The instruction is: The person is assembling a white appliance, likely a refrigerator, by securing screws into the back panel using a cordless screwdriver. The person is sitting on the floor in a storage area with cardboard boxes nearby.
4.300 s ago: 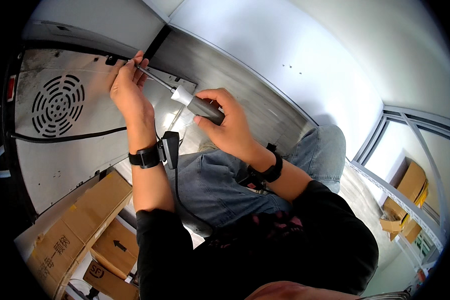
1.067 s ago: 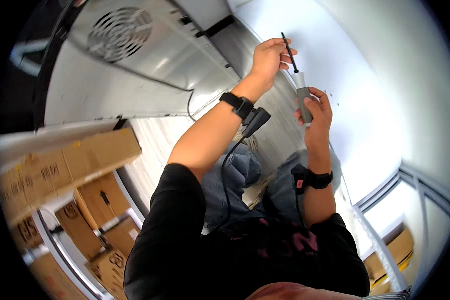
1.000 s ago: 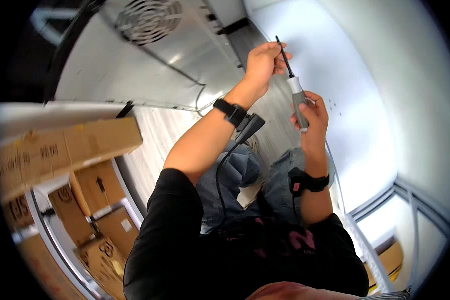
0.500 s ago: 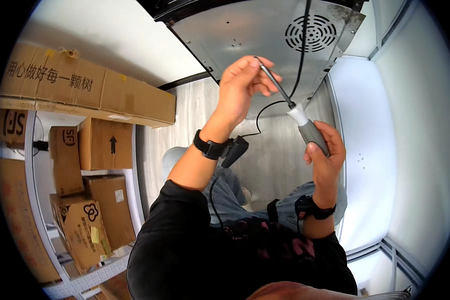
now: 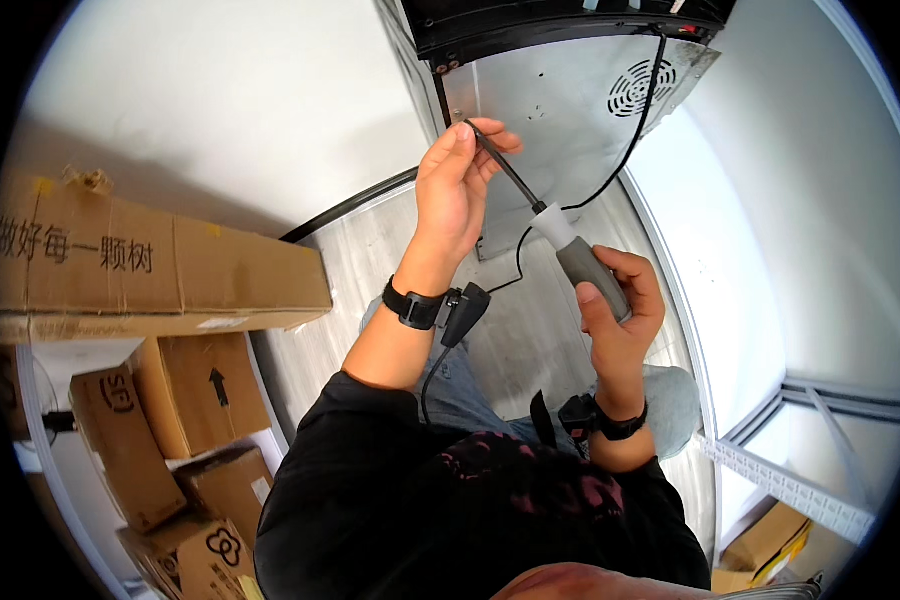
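Note:
A screwdriver [image 5: 587,272] with a grey and white handle and a dark shaft is held aslant between my two hands, its tip up and to the left. My left hand [image 5: 452,190] pinches the shaft close to the tip between thumb and fingers, the other fingers loosely bent. Around the handle's lower end, my right hand [image 5: 625,318] has its thumb and fingers closed. Whether a bit or a screw sits at the tip cannot be made out. Beyond the hands stands an appliance's grey metal panel [image 5: 560,120] with a round vent, apart from the screwdriver.
A black cable [image 5: 638,150] hangs down the panel and curls behind the screwdriver. On the left, a long cardboard box [image 5: 250,272] lies above more stacked boxes [image 5: 205,385]. A white wall [image 5: 270,90] rises at the far left. A metal shelf frame [image 5: 785,480] stands at the lower right.
My view has turned, so the appliance sits higher and the boxes lower. Both hands and the screwdriver appear slightly further left, with the same hold on it.

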`<state>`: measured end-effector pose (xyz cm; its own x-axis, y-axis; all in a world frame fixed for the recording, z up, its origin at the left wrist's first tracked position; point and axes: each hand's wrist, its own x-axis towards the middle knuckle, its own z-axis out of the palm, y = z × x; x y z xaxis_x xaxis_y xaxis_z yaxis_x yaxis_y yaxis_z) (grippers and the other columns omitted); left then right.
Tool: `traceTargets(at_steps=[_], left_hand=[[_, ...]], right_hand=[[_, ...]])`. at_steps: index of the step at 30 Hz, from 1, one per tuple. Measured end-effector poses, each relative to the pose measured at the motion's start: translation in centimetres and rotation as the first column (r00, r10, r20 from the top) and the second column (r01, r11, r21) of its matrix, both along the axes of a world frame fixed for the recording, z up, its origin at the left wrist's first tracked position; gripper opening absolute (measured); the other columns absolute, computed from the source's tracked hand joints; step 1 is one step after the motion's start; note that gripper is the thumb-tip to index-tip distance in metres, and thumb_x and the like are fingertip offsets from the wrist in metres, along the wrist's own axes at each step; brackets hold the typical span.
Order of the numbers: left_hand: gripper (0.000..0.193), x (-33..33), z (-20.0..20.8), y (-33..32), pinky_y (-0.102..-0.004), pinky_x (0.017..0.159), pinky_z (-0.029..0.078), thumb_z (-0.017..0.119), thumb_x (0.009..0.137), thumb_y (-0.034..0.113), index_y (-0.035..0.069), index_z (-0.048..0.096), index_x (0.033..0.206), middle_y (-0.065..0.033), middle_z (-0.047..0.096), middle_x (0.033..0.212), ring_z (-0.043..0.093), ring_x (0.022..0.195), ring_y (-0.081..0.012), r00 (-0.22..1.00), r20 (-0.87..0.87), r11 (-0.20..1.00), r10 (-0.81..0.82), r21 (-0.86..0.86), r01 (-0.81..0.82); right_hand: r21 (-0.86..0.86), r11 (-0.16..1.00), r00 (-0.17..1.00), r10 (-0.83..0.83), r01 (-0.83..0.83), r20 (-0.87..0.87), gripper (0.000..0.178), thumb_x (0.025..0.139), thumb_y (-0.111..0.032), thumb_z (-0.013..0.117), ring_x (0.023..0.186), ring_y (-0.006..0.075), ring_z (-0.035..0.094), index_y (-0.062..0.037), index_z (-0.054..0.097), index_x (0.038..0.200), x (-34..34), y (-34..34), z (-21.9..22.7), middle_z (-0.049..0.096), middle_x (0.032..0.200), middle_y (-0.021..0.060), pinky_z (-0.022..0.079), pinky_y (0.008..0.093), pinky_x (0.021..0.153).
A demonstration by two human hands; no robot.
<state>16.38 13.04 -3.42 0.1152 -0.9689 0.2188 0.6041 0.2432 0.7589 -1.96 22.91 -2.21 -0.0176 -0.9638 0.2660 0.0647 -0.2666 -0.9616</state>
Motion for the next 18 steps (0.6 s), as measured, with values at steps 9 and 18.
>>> traceTargets(at_steps=[9, 18], left_hand=[[0.031, 0.7, -0.1, -0.4, -0.0299, 0.076, 0.045, 0.041, 0.097, 0.026, 0.0, 0.058, 0.102, -0.0133, 0.064, 0.094, 0.06, 0.09, -0.0228, 0.995, -0.054, 0.996, -0.083, -0.022, 0.082], [0.029, 1.1, -0.1, -0.7, -0.0297, 0.079, 0.043, 0.042, 0.097, 0.025, 0.001, 0.058, 0.1, -0.0132, 0.064, 0.097, 0.059, 0.092, -0.0216, 0.989, -0.065, 0.99, -0.135, -0.054, 0.131]], right_hand=[[0.092, 0.991, 0.996, -0.093, 0.093, 0.001, 0.028, 0.081, -0.001, 0.065, 0.065, 0.0053, 0.053, 0.001, 0.055, 0.107, 2.2, 1.3, 1.1, 0.06, 0.089, 0.0066, 0.041, 0.0179, 0.055], [0.118, 0.988, 0.991, -0.112, 0.103, 0.074, 0.025, 0.084, -0.005, 0.063, 0.052, 0.0041, 0.048, 0.0003, 0.054, 0.107, 2.7, 1.6, 0.9, 0.06, 0.084, 0.0064, 0.037, 0.0174, 0.045]])
